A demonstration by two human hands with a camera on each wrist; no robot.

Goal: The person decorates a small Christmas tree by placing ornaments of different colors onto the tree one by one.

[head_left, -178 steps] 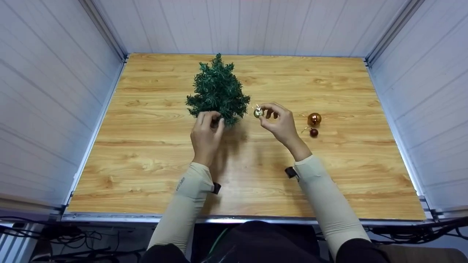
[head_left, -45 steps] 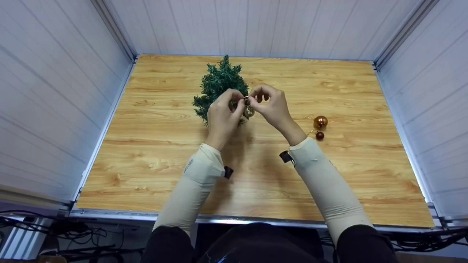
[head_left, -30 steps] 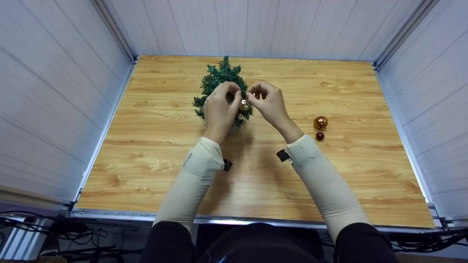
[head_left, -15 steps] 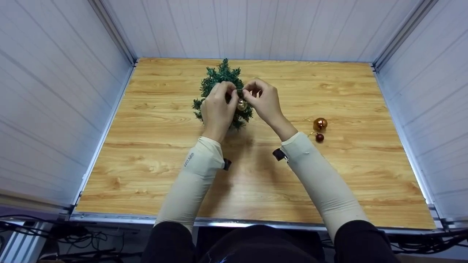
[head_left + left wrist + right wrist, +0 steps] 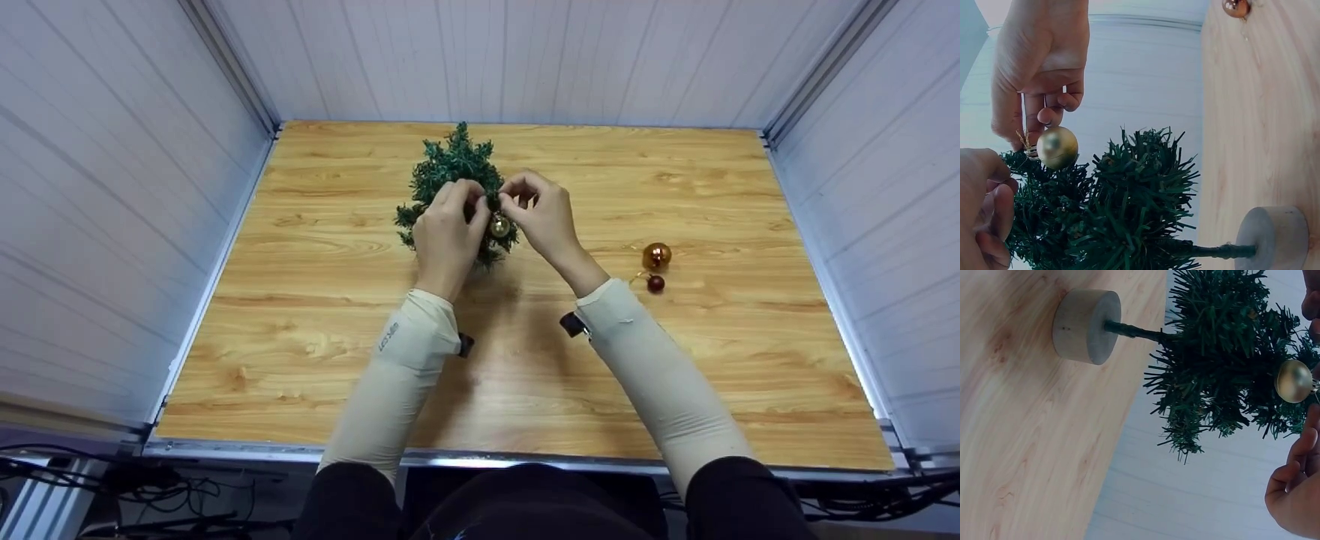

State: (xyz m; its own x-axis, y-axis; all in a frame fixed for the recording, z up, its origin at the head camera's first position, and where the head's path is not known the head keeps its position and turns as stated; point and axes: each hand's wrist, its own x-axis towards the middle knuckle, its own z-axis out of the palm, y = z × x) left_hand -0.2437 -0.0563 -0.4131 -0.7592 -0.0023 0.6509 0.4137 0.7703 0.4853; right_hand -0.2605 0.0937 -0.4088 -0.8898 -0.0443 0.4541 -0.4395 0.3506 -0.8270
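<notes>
A shiny gold Christmas ball (image 5: 500, 226) hangs against the right side of a small green artificial tree (image 5: 456, 161). In the left wrist view a thin gold string (image 5: 1023, 139) rises from the ball's cap beside a branch tip. My left hand (image 5: 448, 234) is left of the ball, in front of the tree, thumb and fingers pinched at the string. To the ball's right, my right hand (image 5: 546, 217) pinches the string from the other side. Fingertips are partly hidden. The tree's round wooden base (image 5: 1086, 326) stands on the table in the right wrist view.
A larger copper-orange ball (image 5: 657, 256) and a small dark red ball (image 5: 656, 283) lie to the right on the wood-grain table (image 5: 720, 360). White panel walls (image 5: 510, 60) enclose the back and both sides.
The right hand has brought the gold ball left onto the tree's right side. The left hand has risen from the tree's lower front to meet it. Lately both hands have sunk slightly.
</notes>
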